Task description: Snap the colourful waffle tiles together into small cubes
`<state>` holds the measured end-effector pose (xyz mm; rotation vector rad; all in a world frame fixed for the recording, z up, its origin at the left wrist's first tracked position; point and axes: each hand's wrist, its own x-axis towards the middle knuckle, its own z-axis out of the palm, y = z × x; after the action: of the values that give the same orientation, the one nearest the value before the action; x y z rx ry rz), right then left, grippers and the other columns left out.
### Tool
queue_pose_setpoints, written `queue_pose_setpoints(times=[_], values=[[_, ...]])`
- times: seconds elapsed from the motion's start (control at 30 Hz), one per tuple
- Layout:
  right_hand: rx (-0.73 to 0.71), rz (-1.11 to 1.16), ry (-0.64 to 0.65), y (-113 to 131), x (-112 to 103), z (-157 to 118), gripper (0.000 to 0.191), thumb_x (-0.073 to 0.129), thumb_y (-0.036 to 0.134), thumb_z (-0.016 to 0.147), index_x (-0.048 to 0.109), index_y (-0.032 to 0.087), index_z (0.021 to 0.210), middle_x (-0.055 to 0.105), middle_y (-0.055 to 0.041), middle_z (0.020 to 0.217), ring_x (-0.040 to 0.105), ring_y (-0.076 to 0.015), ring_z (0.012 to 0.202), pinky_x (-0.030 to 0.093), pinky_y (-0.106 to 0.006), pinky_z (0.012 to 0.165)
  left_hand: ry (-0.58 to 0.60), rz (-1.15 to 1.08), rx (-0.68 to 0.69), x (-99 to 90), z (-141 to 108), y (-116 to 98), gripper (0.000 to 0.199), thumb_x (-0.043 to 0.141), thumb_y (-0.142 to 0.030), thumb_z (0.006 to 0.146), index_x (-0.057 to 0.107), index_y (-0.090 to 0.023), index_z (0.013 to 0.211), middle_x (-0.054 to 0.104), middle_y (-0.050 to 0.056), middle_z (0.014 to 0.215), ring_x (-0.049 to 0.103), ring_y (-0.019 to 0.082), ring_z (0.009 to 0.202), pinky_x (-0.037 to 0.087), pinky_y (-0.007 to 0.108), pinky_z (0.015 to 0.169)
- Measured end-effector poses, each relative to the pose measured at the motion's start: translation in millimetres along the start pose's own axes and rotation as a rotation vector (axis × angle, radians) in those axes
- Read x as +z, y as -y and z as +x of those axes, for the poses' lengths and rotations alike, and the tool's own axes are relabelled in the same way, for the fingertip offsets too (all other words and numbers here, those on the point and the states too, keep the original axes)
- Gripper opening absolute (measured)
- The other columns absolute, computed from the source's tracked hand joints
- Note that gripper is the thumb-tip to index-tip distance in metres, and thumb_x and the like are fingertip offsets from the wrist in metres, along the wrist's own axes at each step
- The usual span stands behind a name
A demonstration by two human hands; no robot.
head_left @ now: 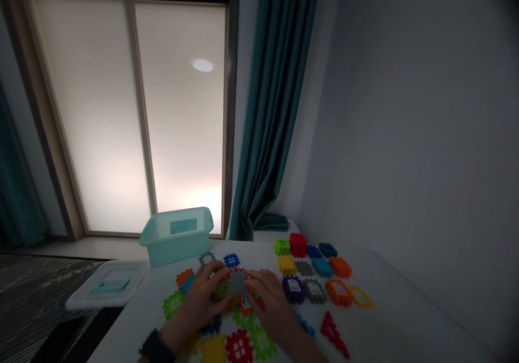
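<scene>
My left hand (203, 295) and my right hand (271, 301) meet over the table, fingers bent inward. Between their fingertips is a grey interlocking block (238, 283), gripped from both sides. A strip of red shows along its far edge; whether that belongs to another piece I cannot tell. Close under the hands lie loose pieces, among them an orange window piece (245, 303), a red window piece (239, 347), a yellow piece (213, 349) and a lime green window piece (263, 342). Left of my left hand is another green window piece (173, 304). My hands partly cover several pieces.
A teal bin (178, 246) stands at the table's back left, with a translucent lid (109, 283) beside it. Stacked blocks in rows, including a red stack (298, 245) and an orange stack (339, 292), stand on the right. A red triangular piece (334, 335) lies nearer me.
</scene>
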<state>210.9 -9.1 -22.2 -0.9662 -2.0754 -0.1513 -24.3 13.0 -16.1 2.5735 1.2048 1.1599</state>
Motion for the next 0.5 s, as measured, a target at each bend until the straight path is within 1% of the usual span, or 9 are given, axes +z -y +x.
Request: queue_pose_setpoints(times=[0.17,0.3,0.5], values=[[0.000,0.001,-0.003,0.6,-1.2,0.7,0.021,0.053,0.016,0.095,0.061,0.028,0.110,0.069,-0.0057,0.120,0.065,-0.0250,0.112,0.050,-0.050,0.102,-0.001,-0.016,-0.017,-0.6,0.1,-1.5,0.051,0.071,-0.021,0.076,0.060,-0.026,0.126,0.061,0.009,0.121,0.060,0.030,0.109,0.053,0.043,0.095],[-0.006,-0.001,-0.006,1.7,-3.0,2.0,0.024,0.052,0.015,0.095,0.061,0.028,0.113,0.070,-0.0065,0.121,0.065,-0.0251,0.113,0.050,-0.051,0.103,0.001,-0.045,-0.028,-0.7,-0.1,-1.4,0.051,0.070,-0.020,0.076,0.059,-0.025,0.126,0.060,0.009,0.122,0.060,0.029,0.111,0.053,0.042,0.096],[-0.051,-0.015,0.013,1.3,-4.1,3.4,0.024,0.051,0.012,0.095,0.062,0.028,0.110,0.070,-0.0054,0.120,0.065,-0.0236,0.112,0.048,-0.052,0.106,-0.001,-0.101,-0.036,0.7,-0.5,0.3,0.052,0.066,-0.017,0.077,0.058,-0.025,0.127,0.059,0.009,0.123,0.058,0.028,0.113,0.052,0.042,0.097]])
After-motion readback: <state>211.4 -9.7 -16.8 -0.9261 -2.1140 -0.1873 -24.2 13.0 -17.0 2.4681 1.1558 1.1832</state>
